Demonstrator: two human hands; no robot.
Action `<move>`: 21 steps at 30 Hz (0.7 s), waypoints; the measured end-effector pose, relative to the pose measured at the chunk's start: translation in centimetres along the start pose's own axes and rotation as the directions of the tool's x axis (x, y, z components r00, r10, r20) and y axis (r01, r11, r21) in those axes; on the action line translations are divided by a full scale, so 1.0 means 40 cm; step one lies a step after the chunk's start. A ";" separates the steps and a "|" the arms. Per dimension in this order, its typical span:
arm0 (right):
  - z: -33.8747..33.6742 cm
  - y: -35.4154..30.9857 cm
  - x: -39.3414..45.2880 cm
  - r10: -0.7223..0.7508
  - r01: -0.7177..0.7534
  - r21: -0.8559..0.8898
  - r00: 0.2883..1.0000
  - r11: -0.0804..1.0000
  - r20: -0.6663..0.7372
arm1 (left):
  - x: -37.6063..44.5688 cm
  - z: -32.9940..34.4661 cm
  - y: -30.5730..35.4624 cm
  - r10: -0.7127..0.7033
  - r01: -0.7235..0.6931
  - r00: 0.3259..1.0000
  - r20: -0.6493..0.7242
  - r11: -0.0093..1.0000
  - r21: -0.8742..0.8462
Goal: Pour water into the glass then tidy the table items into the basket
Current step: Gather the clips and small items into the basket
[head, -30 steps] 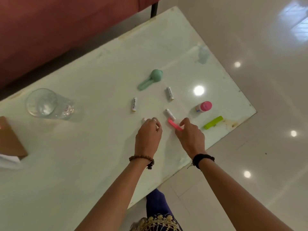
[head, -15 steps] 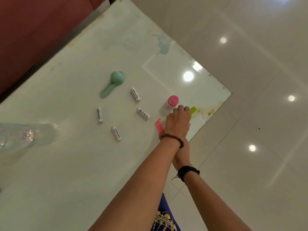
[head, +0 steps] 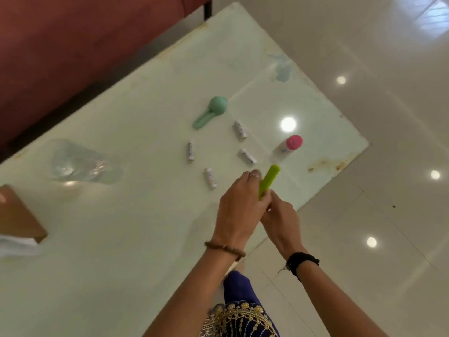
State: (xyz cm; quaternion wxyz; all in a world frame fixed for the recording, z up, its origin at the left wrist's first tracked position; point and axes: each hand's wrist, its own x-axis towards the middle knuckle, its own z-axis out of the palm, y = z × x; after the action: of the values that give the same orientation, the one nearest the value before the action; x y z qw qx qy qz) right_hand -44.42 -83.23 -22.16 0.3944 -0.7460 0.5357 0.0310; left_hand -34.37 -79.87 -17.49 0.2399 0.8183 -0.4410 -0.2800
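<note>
My left hand (head: 239, 207) is closed around the lower end of a lime green clip (head: 269, 178), lifted off the white table (head: 121, 251). My right hand (head: 281, 220) is curled shut just under it and touches the left; the pink clip it took is hidden inside. A clear glass (head: 77, 164) stands at the left. Several small white tubes lie ahead of my hands, the nearest (head: 210, 178) just to their left. A mint scoop (head: 213, 110) and a pink-capped bottle (head: 290, 145) lie further out.
A brown box (head: 17, 215) with white paper sits at the left edge. A red sofa (head: 73, 45) runs along the table's far side. The table's right edge (head: 328, 188) drops to glossy floor tiles.
My left hand reached across to the green clip near the table corner and lifted it. The pink clip left the table in my right hand. The view swung back left.
</note>
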 end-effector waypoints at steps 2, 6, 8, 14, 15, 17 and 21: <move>0.043 -0.059 -0.053 -0.019 0.018 0.012 0.999 1.000 0.049 | -0.099 -0.082 -0.098 -0.155 0.153 0.988 -0.027 0.986 -0.063; 0.174 -0.205 -0.197 -0.132 0.135 -0.011 0.979 0.991 0.155 | -0.334 -0.239 -0.308 -0.392 0.380 0.911 -0.127 0.918 -0.110; 0.266 -0.300 -0.297 -0.201 0.201 0.023 0.956 0.979 0.214 | -0.478 -0.321 -0.415 -0.473 0.455 0.862 -0.180 0.880 -0.135; 0.572 -0.601 -0.642 -0.407 0.390 0.131 0.810 0.912 0.423 | -0.934 -0.533 -0.700 -0.658 0.607 0.672 -0.340 0.752 -0.258; 0.634 -0.652 -0.709 -0.445 0.427 0.149 0.770 0.892 0.458 | -1.021 -0.571 -0.747 -0.688 0.631 0.616 -0.384 0.723 -0.283; 0.747 -0.747 -0.836 -0.515 0.491 0.194 0.691 0.849 0.507 | -1.181 -0.639 -0.831 -0.735 0.670 0.479 -0.480 0.659 -0.341; 0.945 -0.898 -1.038 -0.589 0.563 0.248 0.575 0.788 0.568 | -1.426 -0.732 -0.969 -0.765 0.749 0.248 -0.595 0.541 -0.383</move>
State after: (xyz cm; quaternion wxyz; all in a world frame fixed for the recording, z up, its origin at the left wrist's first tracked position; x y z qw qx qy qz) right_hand -18.24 -23.43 -8.71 0.5500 -0.8179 0.1044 0.1329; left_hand -17.89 -7.55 -6.91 0.2327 0.9623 0.1382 -0.0275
